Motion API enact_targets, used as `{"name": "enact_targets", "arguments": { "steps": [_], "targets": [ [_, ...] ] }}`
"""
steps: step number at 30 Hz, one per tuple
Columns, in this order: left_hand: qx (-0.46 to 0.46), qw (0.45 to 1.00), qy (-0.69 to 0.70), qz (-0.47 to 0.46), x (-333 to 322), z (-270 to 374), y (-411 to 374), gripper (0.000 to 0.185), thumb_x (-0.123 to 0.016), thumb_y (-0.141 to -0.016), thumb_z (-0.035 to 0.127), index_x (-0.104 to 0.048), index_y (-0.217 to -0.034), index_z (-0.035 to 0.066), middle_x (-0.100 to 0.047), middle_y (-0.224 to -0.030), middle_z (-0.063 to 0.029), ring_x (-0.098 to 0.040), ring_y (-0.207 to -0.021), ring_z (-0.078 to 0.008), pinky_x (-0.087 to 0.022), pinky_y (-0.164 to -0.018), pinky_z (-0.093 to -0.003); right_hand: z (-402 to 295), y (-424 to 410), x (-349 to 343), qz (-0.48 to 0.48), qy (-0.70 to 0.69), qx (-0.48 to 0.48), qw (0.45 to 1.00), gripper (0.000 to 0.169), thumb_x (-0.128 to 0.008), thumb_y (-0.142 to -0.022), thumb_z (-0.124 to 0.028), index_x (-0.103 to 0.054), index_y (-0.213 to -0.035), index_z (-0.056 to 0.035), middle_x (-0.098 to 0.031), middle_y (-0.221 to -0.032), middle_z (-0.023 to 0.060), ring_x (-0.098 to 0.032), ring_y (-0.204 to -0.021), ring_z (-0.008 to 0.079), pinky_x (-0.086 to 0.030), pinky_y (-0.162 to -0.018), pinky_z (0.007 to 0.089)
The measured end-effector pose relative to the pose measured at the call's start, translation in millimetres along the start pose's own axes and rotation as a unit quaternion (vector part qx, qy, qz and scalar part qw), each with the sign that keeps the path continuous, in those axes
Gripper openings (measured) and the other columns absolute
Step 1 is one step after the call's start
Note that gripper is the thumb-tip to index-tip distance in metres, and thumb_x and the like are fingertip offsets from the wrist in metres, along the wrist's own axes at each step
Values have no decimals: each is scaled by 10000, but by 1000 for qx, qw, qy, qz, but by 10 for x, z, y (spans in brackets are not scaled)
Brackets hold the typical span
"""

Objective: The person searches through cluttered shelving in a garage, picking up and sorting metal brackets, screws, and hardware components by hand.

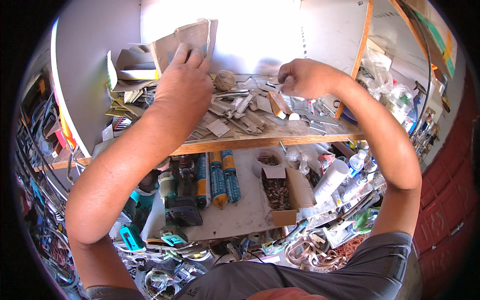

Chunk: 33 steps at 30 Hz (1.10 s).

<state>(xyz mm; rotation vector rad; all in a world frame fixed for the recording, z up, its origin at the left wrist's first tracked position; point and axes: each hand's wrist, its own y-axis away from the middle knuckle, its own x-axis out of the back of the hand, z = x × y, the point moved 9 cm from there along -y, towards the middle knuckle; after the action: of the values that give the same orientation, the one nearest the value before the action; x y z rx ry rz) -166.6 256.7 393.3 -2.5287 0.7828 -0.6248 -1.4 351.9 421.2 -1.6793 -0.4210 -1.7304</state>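
Note:
My left hand [185, 78] is at the front of an upright cardboard piece or box [167, 45], its fingers on the lower face; a white string hangs over that cardboard. My right hand [303, 78] is raised over the right part of the wooden shelf [262, 138], fingers curled; whether anything small is between them is hidden. Between the hands lie a ball of twine [225, 80], many flat grey strips and plates [243, 112], and a small orange and white box [278, 105]. Screws or bolts [318, 123] are scattered below my right hand.
An open carton [133, 67] stands at the shelf's left. On the lower shelf are a cordless power tool [176, 206], blue and orange tubes [218, 183], a cardboard box of small brown pieces [275, 193], a round tub [268, 157] and a white spray can [332, 178]. Upright panels flank the upper shelf.

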Motion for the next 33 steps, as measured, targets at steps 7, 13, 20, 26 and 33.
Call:
{"name": "enact_targets", "arguments": {
  "steps": [7,13,20,26,33],
  "targets": [
    [-5,1000,6,-16,-29,9,12,285,-636,-950,295,-797,-1152,176,-661,-1296,-46,-479,-1350,-275,-247,-1198,-482,-379,-78,-137,-46,-76,-9,996,422,-542,-1035,-355,-690,-1232,-12,-740,-1103,201,-695,-1034,333,-524,-930,416],
    [-3,1000,18,-23,-7,17,-47,315,-621,-970,312,-780,-1200,168,-647,-1346,-59,-447,-1406,-301,-215,-1223,-502,-65,-759,-257,-84,60,-83,991,625,-542,-1012,-516,-684,-1260,39,-734,-1122,222,-693,-1050,328,-522,-939,429],
    [-4,999,37,-16,-2,3,-12,320,-621,-965,309,-782,-1198,160,-651,-1335,-67,-472,-1382,-306,-204,-1223,-515,-163,-843,-422,-216,-20,-179,960,1027,-655,-807,-790,-545,-1471,-15,-549,-1417,342,-638,-1203,441,-542,-987,535],
    [0,997,76,22,21,-6,-14,280,-627,-891,256,-810,-1037,103,-667,-1256,-89,-504,-1318,-280,-256,-1209,-480,0,-883,-552,-286,-54,-228,929,1198,-700,-735,-816,-334,-1611,-84,-423,-1530,355,-581,-1301,455,-515,-1037,514],
    [5,995,93,21,-31,-22,46,279,-634,-887,253,-814,-1031,95,-683,-1225,-90,-507,-1318,-294,-247,-1210,-484,173,-1078,-704,-291,-86,-274,913,1283,-797,-668,-784,-301,-1624,-86,-358,-1595,308,-576,-1295,407,-496,-1048,499]
  ]
}}
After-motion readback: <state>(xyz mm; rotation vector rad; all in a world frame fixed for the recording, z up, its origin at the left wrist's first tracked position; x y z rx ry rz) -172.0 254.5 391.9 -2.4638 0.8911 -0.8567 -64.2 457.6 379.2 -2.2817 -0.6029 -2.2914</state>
